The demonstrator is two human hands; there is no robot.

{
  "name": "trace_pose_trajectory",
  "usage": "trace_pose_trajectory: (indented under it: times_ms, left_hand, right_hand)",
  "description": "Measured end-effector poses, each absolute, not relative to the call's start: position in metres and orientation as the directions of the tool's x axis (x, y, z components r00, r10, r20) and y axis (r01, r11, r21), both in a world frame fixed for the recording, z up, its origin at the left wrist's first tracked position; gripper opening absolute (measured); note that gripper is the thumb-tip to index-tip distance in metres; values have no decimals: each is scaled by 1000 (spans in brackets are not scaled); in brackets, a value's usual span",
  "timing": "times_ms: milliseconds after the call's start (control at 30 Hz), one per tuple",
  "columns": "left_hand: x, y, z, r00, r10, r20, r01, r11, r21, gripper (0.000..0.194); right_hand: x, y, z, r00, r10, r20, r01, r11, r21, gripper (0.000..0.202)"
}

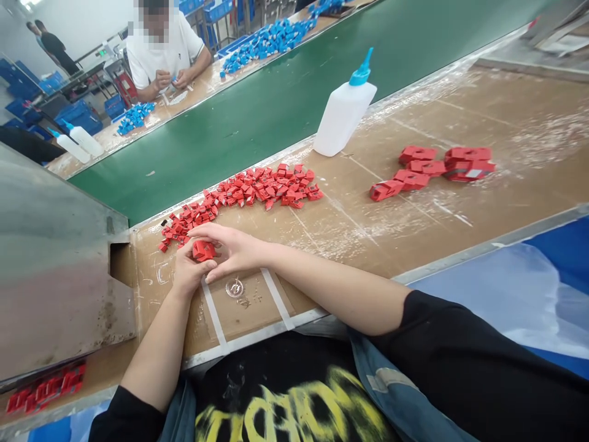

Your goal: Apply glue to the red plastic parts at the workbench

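A small red plastic block (203,250) with angled faces is in my left hand (188,270), gripped between thumb and fingers. My right hand (237,248) curves around the block from the right, its fingers stretched over the far side and its thumb below, with a gap at the palm. Whether its fingertips touch the block is hard to tell. Just beyond my hands lies a long heap of small red pieces (257,187). On the board in front of me, between two white strips, is a small round patch of clear, shiny liquid (234,288).
A white squeeze bottle (343,116) with a blue nozzle stands past the heap. Assembled red blocks (426,169) sit to the right. A metal housing (59,264) borders the left. Across the green conveyor belt (207,135), a person (163,58) handles blue pieces.
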State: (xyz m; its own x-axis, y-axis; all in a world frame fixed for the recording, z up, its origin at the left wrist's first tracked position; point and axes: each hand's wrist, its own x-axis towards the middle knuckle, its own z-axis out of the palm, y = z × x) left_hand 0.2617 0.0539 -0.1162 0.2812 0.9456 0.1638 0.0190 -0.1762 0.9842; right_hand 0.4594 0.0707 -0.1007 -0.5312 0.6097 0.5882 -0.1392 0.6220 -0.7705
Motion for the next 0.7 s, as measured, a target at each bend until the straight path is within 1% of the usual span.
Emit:
trace_pose_trajectory:
  times_ms: [100,200,267,400,533,700]
  left_hand:
    - [265,53,-109,242,957,162,67,-183,981,63]
    - [268,50,-107,254,953,168,102,-199,975,59]
    - [270,46,-108,256,950,177,126,-215,969,53]
    - [271,36,-108,223,951,212,167,-252,953,48]
    - [273,27,-100,237,947,218,200,-268,942,44]
    - [279,25,-94,245,936,253,187,-302,935,38]
  right_hand:
    - [460,67,-100,-485,665,567,-107,599,-793,89]
    - [462,64,-98,-471,677,565,-43,622,-782,92]
    - [463,62,-97,-479,673,564,0,642,-766,85]
    - [463,54,-91,-506,684,526,29,623,-782,67]
    - [461,47,-88,-481,693,537,21,622,-783,64]
    - [460,46,-93,-461,688,561,-29,620,-784,61]
